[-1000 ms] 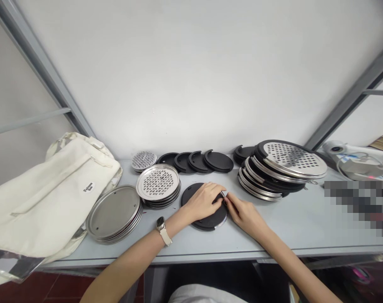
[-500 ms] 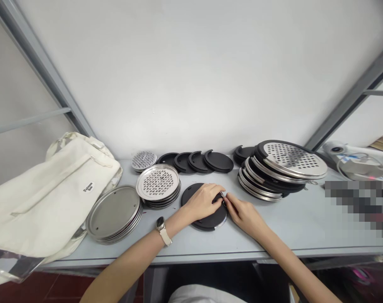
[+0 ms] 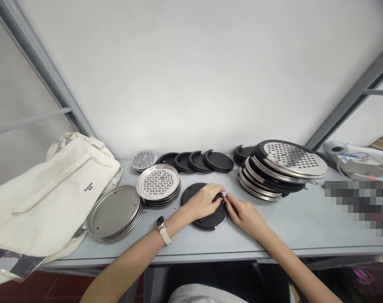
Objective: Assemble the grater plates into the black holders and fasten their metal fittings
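A round black disc (image 3: 207, 223) lies flat on the table in front of me, a strip of shiny metal showing at its lower right edge. Across its top rests my left hand (image 3: 205, 201), the thumb and fingertips closed at the right rim. There my right hand (image 3: 241, 212) meets it, thumb and forefinger pinched on a small metal ring (image 3: 224, 203). Fingers partly cover the ring, so how it joins the disc is hidden.
To the left stand stacks of plain metal discs (image 3: 115, 210), grater discs (image 3: 159, 182) and smaller grater discs (image 3: 143, 160). Several black discs (image 3: 219, 161) overlap along the wall. A tall leaning stack of graters (image 3: 292, 160) stands right. A cream bag (image 3: 59, 198) lies far left.
Both hands stay in place at the disc's right rim. Only a slight shift of the fingertips around the small ring shows.
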The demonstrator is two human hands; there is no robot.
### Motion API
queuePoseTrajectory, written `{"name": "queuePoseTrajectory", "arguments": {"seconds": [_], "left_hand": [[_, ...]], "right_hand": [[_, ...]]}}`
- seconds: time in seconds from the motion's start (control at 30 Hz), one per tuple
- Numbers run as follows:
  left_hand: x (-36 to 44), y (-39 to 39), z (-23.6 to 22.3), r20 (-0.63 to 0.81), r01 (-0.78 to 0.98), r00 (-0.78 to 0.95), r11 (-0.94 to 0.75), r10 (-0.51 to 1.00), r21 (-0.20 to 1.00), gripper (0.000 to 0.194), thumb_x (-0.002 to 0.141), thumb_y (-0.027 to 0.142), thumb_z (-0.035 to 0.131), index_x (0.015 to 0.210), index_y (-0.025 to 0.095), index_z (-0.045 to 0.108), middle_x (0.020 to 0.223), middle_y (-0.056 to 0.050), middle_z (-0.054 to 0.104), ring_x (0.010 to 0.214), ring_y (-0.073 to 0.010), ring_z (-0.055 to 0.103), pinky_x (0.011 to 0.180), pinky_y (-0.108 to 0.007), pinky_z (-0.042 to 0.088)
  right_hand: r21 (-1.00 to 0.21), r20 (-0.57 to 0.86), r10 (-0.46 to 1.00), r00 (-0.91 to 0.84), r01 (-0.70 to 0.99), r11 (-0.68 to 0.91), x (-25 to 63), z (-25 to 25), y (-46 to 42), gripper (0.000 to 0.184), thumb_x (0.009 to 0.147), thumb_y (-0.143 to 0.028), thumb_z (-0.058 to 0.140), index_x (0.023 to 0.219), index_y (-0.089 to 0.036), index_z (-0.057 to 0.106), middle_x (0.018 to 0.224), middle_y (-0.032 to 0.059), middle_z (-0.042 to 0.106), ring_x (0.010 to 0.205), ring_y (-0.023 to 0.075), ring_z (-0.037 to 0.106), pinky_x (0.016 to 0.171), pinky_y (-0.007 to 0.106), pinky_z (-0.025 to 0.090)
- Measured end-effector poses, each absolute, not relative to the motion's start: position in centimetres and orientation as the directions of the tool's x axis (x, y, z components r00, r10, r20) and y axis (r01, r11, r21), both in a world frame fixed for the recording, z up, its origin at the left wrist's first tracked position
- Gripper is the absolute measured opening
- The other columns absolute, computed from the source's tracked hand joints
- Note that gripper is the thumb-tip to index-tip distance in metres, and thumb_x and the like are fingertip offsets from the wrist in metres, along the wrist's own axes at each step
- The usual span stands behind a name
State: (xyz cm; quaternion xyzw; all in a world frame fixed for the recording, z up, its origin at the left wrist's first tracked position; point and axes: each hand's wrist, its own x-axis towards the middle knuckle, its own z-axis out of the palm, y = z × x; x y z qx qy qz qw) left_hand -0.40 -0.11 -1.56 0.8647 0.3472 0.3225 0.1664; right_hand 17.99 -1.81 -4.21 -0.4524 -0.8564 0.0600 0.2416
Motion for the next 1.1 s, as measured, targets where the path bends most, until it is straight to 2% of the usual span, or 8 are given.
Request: {"name": "queuePoseTrajectory", "arguments": {"seconds": [1.1], "left_hand": [[-0.46, -0.26, -1.12, 0.404, 0.427, 0.594, -0.698, 0.696, 0.574, 0.026, 0.081, 0.006, 0.050, 0.105, 0.018, 0.048, 0.105, -0.006, 0.058, 0.102, -0.0180, 0.056, 0.090, -0.030, 0.046]], "right_hand": [[-0.203, 0.470, 0.722, -0.508, 0.734, 0.649, 17.94, -4.01, -2.06, 0.025, 0.093, -0.025, 0.035, 0.074, -0.019, 0.050, 0.052, -0.0012, 0.053, 0.042, 0.0115, 0.047, 0.047, 0.024, 0.030]]}}
